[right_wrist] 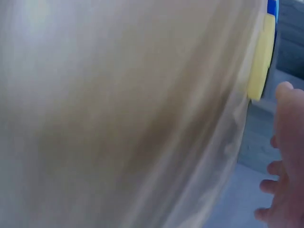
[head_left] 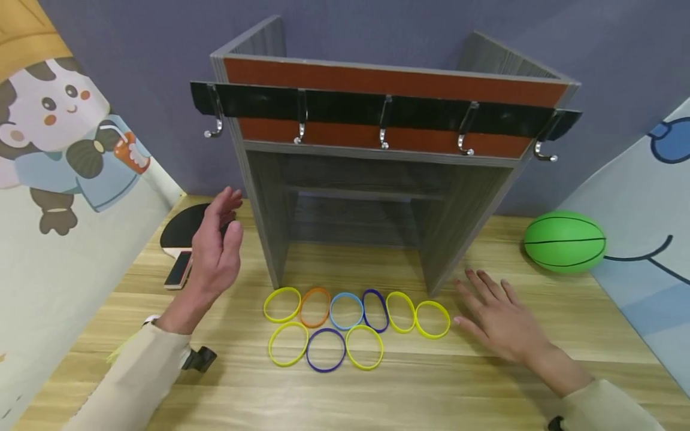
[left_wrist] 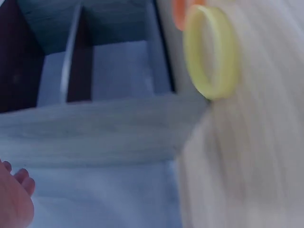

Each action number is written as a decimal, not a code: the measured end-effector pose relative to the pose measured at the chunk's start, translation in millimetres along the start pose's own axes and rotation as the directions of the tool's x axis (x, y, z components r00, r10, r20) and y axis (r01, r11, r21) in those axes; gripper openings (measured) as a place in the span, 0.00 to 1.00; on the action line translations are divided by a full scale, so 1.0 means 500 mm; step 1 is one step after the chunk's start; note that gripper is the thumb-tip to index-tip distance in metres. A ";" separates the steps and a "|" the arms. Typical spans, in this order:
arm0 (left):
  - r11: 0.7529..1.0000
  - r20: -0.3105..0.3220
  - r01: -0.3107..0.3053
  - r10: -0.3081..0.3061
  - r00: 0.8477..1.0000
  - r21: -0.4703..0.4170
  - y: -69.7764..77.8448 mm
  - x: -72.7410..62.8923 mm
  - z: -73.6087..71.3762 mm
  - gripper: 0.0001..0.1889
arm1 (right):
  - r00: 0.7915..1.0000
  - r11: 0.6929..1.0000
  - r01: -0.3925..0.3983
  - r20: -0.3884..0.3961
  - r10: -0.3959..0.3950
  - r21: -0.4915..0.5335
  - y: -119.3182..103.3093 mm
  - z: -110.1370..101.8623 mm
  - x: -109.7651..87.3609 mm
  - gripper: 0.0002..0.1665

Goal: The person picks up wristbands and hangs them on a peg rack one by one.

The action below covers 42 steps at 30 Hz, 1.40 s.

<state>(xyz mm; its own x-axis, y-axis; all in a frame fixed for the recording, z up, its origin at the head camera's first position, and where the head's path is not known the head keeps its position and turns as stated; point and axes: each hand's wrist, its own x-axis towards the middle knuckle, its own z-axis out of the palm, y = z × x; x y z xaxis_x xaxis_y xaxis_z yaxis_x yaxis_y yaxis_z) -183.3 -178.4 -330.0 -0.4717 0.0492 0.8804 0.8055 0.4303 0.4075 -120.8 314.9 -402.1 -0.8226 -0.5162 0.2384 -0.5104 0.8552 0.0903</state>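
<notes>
Grey shelf unit [head_left: 356, 173] is the landmark; hook strip [head_left: 345, 106] runs across its front. Left hand [head_left: 215, 254] raised at unit's left, fingers loosely extended, holding nothing. Right hand [head_left: 498, 317] spread at unit's right front, also empty, just beside the end yellow ring [head_left: 448, 321]. Green ball [head_left: 565, 242] right of unit. Nine rings [head_left: 345, 329] lie flat before the unit: row of six, then three. They're packed close, so probably best to pinch one rim by fingertips, lift straight up, avoid dragging neighbours. No brand, label or writing legible.
</notes>
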 end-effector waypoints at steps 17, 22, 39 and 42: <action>0.980 -0.408 -0.070 -0.014 0.913 -0.189 0.053 0.053 0.063 0.18 | 0.980 0.974 0.087 -0.194 -0.046 0.209 -0.054 0.025 0.045 0.15; 0.976 -0.451 -0.066 -0.036 0.892 -0.209 0.079 0.062 0.059 0.12 | 0.990 0.943 0.019 -0.141 0.029 0.331 -0.059 0.018 0.054 0.05; 0.935 -0.441 -0.097 -0.067 0.895 -0.340 0.073 0.060 0.062 0.11 | 0.931 0.501 -0.357 0.256 0.261 0.789 -0.023 0.002 0.031 0.06; 0.936 -0.442 -0.103 -0.060 0.895 -0.336 0.071 0.063 0.060 0.12 | 0.903 0.373 -0.420 0.339 0.264 0.827 -0.014 -0.012 0.030 0.11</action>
<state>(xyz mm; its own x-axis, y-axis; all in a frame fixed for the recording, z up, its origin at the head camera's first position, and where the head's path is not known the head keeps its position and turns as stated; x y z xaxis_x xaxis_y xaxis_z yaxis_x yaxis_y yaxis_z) -180.1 -134.6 -295.1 -0.3121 -0.3800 0.8707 0.9233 0.0944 0.3722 -128.4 301.4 -393.5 -0.9626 -0.2560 -0.0889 -0.0521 0.4967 -0.8663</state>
